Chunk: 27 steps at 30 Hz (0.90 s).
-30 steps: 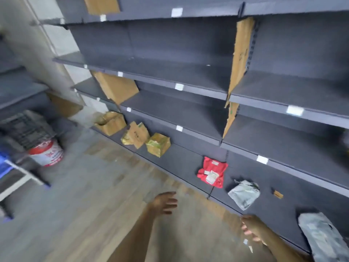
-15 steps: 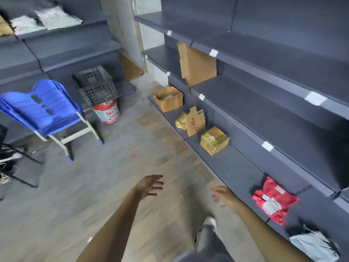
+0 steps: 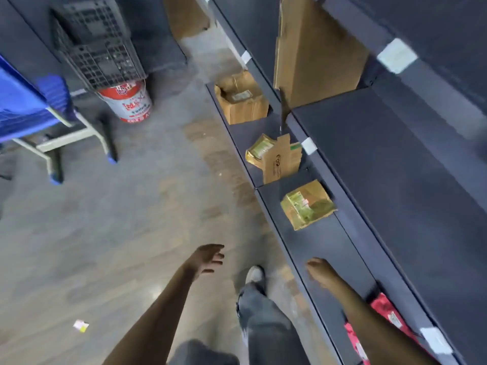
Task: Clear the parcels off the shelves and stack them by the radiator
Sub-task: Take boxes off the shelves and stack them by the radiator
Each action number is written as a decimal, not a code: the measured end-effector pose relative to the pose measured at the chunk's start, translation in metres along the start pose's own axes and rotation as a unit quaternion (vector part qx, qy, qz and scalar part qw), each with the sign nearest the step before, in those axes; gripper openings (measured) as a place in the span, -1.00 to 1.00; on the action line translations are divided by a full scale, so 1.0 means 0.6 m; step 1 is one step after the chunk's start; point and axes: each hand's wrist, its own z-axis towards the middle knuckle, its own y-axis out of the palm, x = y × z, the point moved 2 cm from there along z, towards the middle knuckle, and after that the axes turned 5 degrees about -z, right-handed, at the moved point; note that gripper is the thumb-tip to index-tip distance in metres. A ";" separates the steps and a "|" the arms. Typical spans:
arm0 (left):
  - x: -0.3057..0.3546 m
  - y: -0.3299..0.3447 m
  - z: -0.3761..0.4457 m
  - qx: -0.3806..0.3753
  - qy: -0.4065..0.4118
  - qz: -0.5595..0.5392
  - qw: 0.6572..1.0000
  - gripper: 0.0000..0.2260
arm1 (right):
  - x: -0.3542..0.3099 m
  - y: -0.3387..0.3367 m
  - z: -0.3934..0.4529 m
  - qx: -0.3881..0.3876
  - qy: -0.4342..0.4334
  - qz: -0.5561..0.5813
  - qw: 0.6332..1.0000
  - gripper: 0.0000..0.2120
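shelves (image 3: 382, 159) dark grey w/ white label tags (image 3: 307, 146); parcels on bottom shelf: plain brown box (image 3: 245, 108), yellow-green taped box (image 3: 307, 205), yellow pkg (image 3: 257, 152) behind brown card piece (image 3: 280, 162) w/ black print, red bag (image 3: 384, 312) w/ white label. floor (image 3: 92, 233) grey w/ brownish patches; bucket (image 3: 129, 102) white w/ red band & red print, crate (image 3: 97, 48) on it black mesh. chair (image 3: 23, 106) blue w/ pale grey frame, trousers (image 3: 263, 320) grey, shoe (image 3: 254, 275) whitish.

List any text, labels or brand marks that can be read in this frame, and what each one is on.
None reads for certain.
Red and white bucket: red print, blurred.
Upright cardboard piece: small dark mark, too blurred.
Taped box: label, too small.
Open brown box: label, unreadable.
Red parcel: white label, blurred.
White shelf-edge tags: no legible print.
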 end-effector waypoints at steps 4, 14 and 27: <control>0.042 0.037 0.137 0.016 -0.001 -0.064 0.998 -0.70 | -0.041 -0.009 0.172 -0.004 0.023 -0.017 1.000 -0.72; 0.011 0.116 0.495 0.006 -0.052 -0.173 0.984 -0.71 | -0.057 0.047 0.588 0.101 -0.018 -0.250 0.963 -0.61; -0.065 0.183 0.663 -0.002 -0.084 -0.153 0.985 -0.71 | -0.032 0.058 0.806 0.322 -0.007 -0.295 0.900 -0.33</control>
